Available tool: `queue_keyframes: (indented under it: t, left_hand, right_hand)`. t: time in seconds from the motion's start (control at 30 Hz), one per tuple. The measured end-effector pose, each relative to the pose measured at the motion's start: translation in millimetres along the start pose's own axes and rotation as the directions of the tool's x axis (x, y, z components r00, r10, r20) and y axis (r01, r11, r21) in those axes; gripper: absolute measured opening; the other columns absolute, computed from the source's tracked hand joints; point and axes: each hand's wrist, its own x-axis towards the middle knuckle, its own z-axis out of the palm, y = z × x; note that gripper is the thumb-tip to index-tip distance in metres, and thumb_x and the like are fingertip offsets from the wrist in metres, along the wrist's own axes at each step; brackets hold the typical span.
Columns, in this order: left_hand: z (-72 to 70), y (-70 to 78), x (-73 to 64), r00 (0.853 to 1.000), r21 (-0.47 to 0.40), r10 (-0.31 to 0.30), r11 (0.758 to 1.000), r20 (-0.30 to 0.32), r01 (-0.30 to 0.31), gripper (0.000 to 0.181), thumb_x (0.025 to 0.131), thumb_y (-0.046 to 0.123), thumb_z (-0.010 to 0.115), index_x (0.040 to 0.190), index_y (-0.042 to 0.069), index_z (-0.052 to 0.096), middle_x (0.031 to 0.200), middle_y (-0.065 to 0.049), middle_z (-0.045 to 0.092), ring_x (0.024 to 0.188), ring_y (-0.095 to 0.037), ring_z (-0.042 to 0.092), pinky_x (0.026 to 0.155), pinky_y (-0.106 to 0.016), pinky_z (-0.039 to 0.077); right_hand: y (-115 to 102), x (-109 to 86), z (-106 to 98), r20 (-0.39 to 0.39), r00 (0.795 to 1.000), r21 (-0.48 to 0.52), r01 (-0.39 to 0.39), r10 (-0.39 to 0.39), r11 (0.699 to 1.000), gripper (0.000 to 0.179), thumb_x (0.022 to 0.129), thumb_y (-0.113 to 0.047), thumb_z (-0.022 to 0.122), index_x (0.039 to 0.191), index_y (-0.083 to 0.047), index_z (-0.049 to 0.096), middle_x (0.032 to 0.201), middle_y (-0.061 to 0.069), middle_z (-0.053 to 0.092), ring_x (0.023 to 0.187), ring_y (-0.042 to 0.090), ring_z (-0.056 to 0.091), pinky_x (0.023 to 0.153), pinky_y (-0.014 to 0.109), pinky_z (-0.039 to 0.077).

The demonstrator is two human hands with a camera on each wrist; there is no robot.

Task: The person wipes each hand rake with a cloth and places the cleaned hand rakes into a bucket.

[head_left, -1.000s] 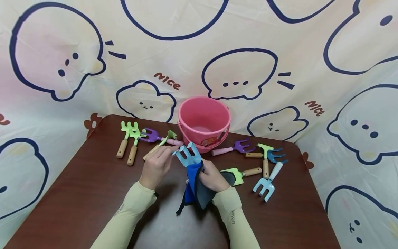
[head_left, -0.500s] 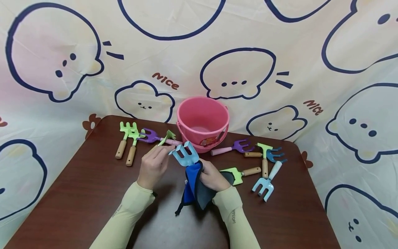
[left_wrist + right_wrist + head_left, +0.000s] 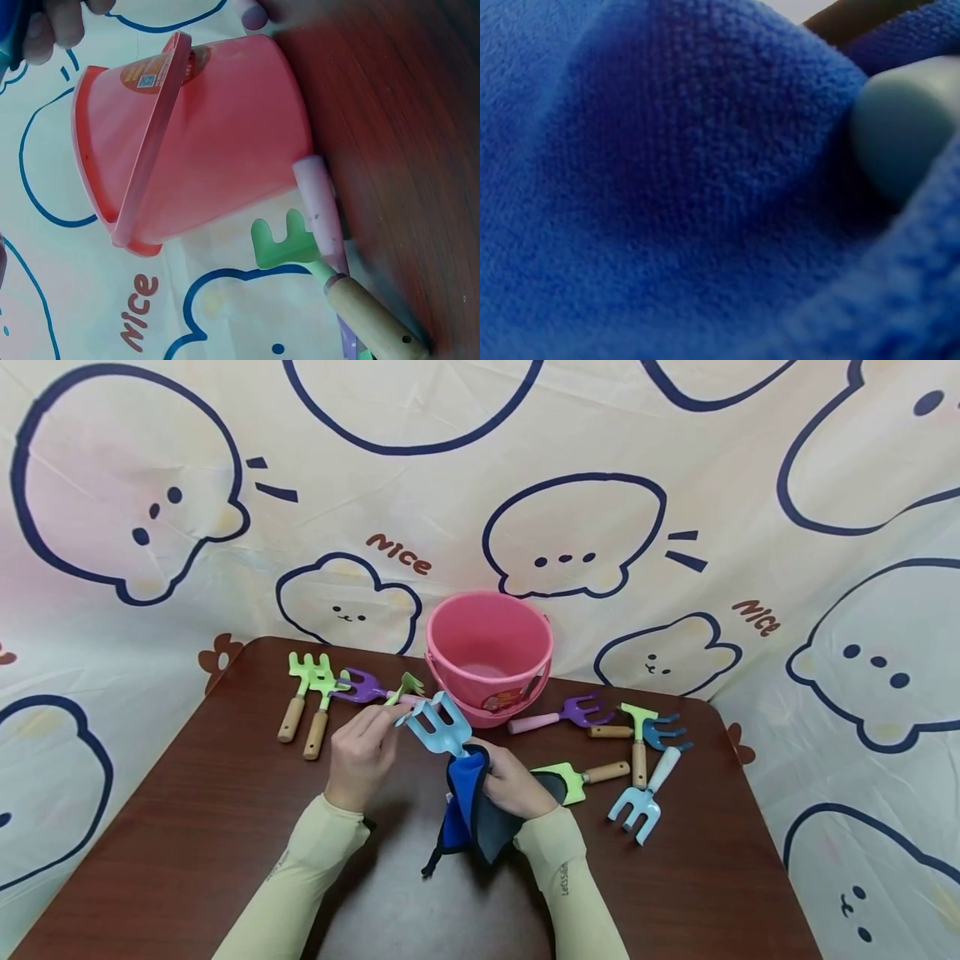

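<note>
In the head view, a light-blue hand rake point(image 3: 438, 727) with bent tine tips is held up in front of the pink bucket. My right hand point(image 3: 513, 781) grips its handle through a cloth point(image 3: 467, 781), blue on one face and grey on the other. Folds of the cloth hang below that hand. My left hand point(image 3: 363, 756) pinches the rake at its tine tips. Up close in the right wrist view, blue cloth point(image 3: 667, 187) wraps around the rounded end of the pale-blue handle point(image 3: 904, 131). Fingers of my right hand point(image 3: 60, 26) show at the left wrist view's top corner.
The pink bucket point(image 3: 487, 639) stands at the table's back edge. Left of it lie green forks point(image 3: 318, 718), a purple fork point(image 3: 365, 687) and a green rake point(image 3: 289, 244). To the right are another purple fork point(image 3: 577, 712), a green shovel point(image 3: 573, 783) and a light-blue fork point(image 3: 641, 810).
The rake head has tilted left and slightly up, with my left hand moving left along with it. My right hand and the cloth stay almost in place.
</note>
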Motion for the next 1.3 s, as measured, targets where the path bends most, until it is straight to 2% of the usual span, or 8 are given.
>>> queue_keyframes:
  t: [0.3, 0.5, 0.67, 0.77, 0.9, 1.07, 1.17, 1.3]
  left_hand:
    - [-0.6, -6.2, -0.5, 1.000, 0.018, 0.000, 1.000, -0.021, 0.000, 0.027, 0.084, -0.016, 0.072, 0.106, 0.000, 0.075, 0.090, -0.015, 0.075, 0.082, -0.032, 0.074, 0.076, -0.046, 0.060]
    - [-5.4, -13.1, -0.7, 0.998, 0.046, -0.008, 0.999, -0.064, 0.010, 0.018, 0.089, -0.005, 0.076, 0.107, -0.002, 0.076, 0.093, -0.016, 0.076, 0.081, -0.032, 0.074, 0.086, -0.027, 0.059]
    - [-9.0, -17.2, -0.9, 0.995, 0.051, -0.057, 0.997, -0.084, 0.061, 0.027, 0.081, -0.012, 0.079, 0.106, -0.002, 0.076, 0.091, -0.016, 0.075, 0.079, -0.032, 0.073, 0.093, -0.009, 0.049]
    - [-6.3, -17.5, -0.6, 0.992, 0.046, -0.080, 0.995, -0.094, 0.085, 0.028, 0.079, -0.013, 0.080, 0.104, -0.002, 0.075, 0.090, -0.016, 0.075, 0.078, -0.032, 0.072, 0.084, -0.018, 0.055]
    - [0.4, -16.8, 0.5, 0.992, 0.055, -0.056, 0.997, -0.109, 0.063, 0.025, 0.080, -0.011, 0.079, 0.104, -0.003, 0.075, 0.087, -0.017, 0.074, 0.072, -0.031, 0.071, 0.065, -0.039, 0.056]
    - [5.1, -13.4, -1.0, 0.987, 0.048, -0.019, 0.999, -0.161, 0.027, 0.013, 0.097, 0.006, 0.070, 0.104, -0.004, 0.075, 0.081, -0.016, 0.071, 0.065, -0.030, 0.067, 0.057, -0.042, 0.052]
    - [3.2, -13.2, 0.1, 0.968, 0.052, -0.045, 0.997, -0.247, 0.060, 0.023, 0.103, 0.016, 0.066, 0.100, -0.005, 0.074, 0.079, -0.016, 0.071, 0.065, -0.032, 0.066, 0.060, -0.039, 0.050]
    - [-5.6, -18.5, 6.8, 0.913, 0.046, -0.167, 0.979, -0.373, 0.198, 0.014, 0.098, 0.007, 0.070, 0.097, -0.007, 0.073, 0.082, -0.021, 0.071, 0.068, -0.029, 0.066, 0.071, -0.018, 0.049]
  right_hand:
    - [4, 1.0, -4, 0.006, 0.999, -0.017, -0.046, 0.046, 0.999, 0.025, 0.107, -0.007, 0.053, 0.130, -0.003, 0.061, 0.108, 0.011, 0.066, 0.103, 0.020, 0.058, 0.099, 0.031, 0.050]
    - [11, 5.7, -4, 0.000, 0.999, -0.034, -0.035, 0.035, 0.999, 0.014, 0.106, -0.009, 0.055, 0.117, -0.005, 0.063, 0.100, 0.009, 0.064, 0.098, 0.018, 0.058, 0.093, 0.030, 0.050]
    - [20, 1.1, -11, -0.011, 0.997, -0.044, -0.075, 0.074, 0.996, 0.022, 0.107, -0.015, 0.055, 0.127, -0.008, 0.061, 0.112, 0.009, 0.067, 0.106, 0.020, 0.059, 0.102, 0.036, 0.049]
    - [23, -7.3, -22, -0.047, 0.993, -0.022, -0.111, 0.110, 0.994, 0.028, 0.106, -0.013, 0.056, 0.133, -0.008, 0.058, 0.120, 0.011, 0.066, 0.111, 0.025, 0.059, 0.108, 0.045, 0.046]
    - [25, -15.9, -36, -0.081, 0.989, 0.000, -0.126, 0.126, 0.992, 0.031, 0.106, -0.013, 0.057, 0.136, -0.006, 0.057, 0.125, 0.012, 0.063, 0.115, 0.028, 0.057, 0.111, 0.051, 0.042]
    - [25, -26.2, -52, -0.115, 0.983, 0.004, -0.145, 0.145, 0.989, 0.031, 0.108, -0.018, 0.055, 0.133, -0.002, 0.059, 0.118, 0.015, 0.066, 0.109, 0.025, 0.060, 0.107, 0.047, 0.047]
    - [27, -37.1, -65, -0.256, 0.957, -0.071, -0.160, 0.137, 0.985, 0.026, 0.105, -0.007, 0.052, 0.127, 0.003, 0.063, 0.115, 0.018, 0.069, 0.103, 0.023, 0.061, 0.100, 0.045, 0.050]
    - [33, -50.2, -83, -0.498, 0.857, -0.082, -0.200, 0.133, 0.976, 0.025, 0.100, 0.006, 0.048, 0.118, 0.005, 0.066, 0.112, 0.018, 0.070, 0.100, 0.018, 0.061, 0.095, 0.036, 0.050]
